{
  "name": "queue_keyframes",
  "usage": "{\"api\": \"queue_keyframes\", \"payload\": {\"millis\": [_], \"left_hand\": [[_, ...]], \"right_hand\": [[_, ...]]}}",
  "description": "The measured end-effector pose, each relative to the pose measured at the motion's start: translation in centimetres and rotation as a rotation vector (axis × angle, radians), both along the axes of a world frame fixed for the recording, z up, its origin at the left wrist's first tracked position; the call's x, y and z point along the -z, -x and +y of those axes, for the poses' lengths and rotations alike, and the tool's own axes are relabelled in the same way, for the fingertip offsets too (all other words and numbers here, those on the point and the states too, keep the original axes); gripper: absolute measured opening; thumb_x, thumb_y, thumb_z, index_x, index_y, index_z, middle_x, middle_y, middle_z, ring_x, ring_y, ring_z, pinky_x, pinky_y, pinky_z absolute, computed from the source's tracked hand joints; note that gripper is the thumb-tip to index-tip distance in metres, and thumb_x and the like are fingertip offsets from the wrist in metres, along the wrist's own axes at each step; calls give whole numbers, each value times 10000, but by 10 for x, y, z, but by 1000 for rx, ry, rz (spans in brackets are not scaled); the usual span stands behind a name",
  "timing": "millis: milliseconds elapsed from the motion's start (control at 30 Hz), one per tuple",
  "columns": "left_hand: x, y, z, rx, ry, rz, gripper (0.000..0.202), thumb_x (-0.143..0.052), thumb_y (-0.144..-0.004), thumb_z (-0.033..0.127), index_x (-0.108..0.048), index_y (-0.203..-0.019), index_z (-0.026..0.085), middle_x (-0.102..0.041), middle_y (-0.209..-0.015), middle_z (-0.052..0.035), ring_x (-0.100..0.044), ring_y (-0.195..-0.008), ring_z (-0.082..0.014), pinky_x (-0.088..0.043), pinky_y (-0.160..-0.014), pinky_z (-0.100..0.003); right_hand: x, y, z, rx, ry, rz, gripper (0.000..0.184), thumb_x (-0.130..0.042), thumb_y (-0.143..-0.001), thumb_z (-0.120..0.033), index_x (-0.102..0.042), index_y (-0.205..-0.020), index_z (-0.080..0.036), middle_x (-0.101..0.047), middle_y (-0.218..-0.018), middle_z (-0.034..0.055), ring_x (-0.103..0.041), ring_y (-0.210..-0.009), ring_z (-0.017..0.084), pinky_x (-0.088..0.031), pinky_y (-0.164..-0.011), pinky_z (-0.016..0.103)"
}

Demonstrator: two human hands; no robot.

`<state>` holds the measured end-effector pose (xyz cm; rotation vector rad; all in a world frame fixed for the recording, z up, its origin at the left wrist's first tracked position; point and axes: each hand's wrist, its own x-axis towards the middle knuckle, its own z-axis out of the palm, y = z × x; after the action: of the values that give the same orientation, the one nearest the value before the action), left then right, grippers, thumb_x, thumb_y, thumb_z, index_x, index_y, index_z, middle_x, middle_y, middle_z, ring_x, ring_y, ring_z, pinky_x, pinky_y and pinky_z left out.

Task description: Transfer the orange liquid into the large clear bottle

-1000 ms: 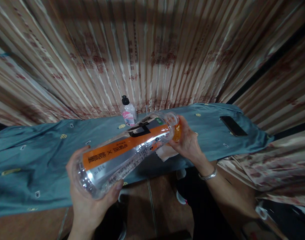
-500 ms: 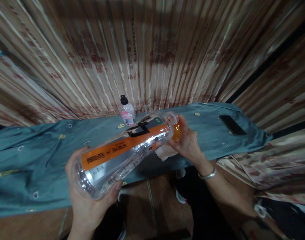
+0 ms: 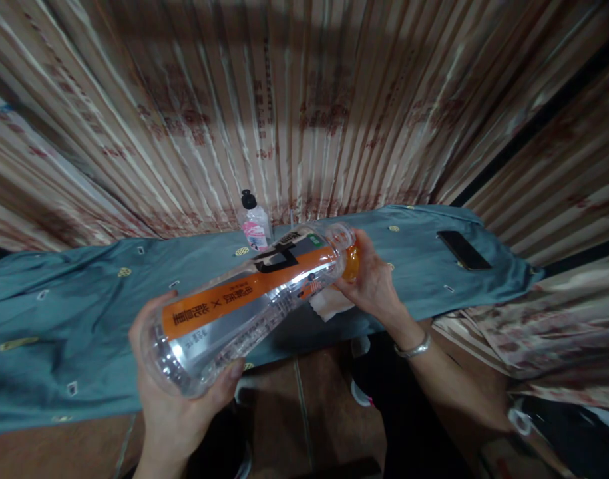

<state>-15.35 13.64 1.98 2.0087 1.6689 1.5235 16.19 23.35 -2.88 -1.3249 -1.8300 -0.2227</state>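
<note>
A large clear plastic bottle with an orange and silver label lies slanted in the air above the cloth-covered table. Its base, at the lower left, is gripped by my left hand, fingers behind and thumb below. Near the open-looking neck at the upper right, my right hand has its fingers closed around the neck area. A shiny orange piece sits against the neck within that hand; whether it is a cap or something else I cannot tell. Below it lies a white tissue-like piece, partly hidden.
On the teal patterned cloth, a small clear bottle with a black cap and pink label stands behind the large one. A black phone lies to the right. Pleated curtains hang along the back.
</note>
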Motion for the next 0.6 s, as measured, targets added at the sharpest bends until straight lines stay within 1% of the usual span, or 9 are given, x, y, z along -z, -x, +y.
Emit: {"api": "queue_keyframes", "payload": {"millis": [67, 133, 267, 333, 467, 600], "left_hand": [[1, 2, 0, -8, 1, 17, 915, -790, -729, 462, -415, -1558, 367, -552, -1401, -121, -645, -1185, -407, -588, -967, -621], [3, 4, 1, -7, -16, 45, 945, -798, -708, 490, -413, -1558, 345, -550, -1410, -121, -643, -1195, -401, -587, -973, -596], [8, 10, 5, 23, -58, 100, 1006, -800, -685, 537, -378, -1572, 319, -540, -1389, -112, -662, -1135, -356, -615, -902, -510], [8, 11, 7, 33, -71, 120, 1002, -794, -692, 540, -376, -1574, 312, -538, -1375, -109, -662, -1113, -335, -618, -877, -477], [6, 9, 7, 38, -94, 111, 979, -774, -707, 548, -385, -1573, 308, -543, -1353, -105, -650, -1101, -320, -614, -861, -455], [4, 5, 7, 31, -87, 94, 977, -772, -713, 542, -378, -1581, 328, -552, -1347, -98, -648, -1104, -316, -609, -865, -456]], "right_hand": [[0, 0, 0, 5, -1, -4, 887, -668, -903, -565, -275, -1570, -133, -668, -1371, 240, -693, -1245, 364, -629, -962, 507], [0, 0, 0, 9, 12, -2, 907, -677, -894, -575, -271, -1577, -137, -665, -1382, 233, -689, -1252, 362, -625, -972, 509], [-1, -1, 0, 4, 41, 11, 907, -673, -895, -572, -265, -1584, -147, -656, -1403, 226, -682, -1264, 353, -623, -982, 503], [-1, -1, 0, 0, 37, 4, 899, -674, -894, -561, -268, -1579, -143, -656, -1402, 231, -686, -1257, 356, -626, -976, 510], [-1, -2, 0, -2, 17, -11, 897, -676, -895, -553, -270, -1573, -128, -659, -1388, 245, -690, -1249, 366, -633, -958, 510], [0, -1, 0, -12, 19, -9, 896, -670, -901, -547, -253, -1578, -135, -652, -1393, 243, -682, -1258, 369, -626, -967, 514]]}}
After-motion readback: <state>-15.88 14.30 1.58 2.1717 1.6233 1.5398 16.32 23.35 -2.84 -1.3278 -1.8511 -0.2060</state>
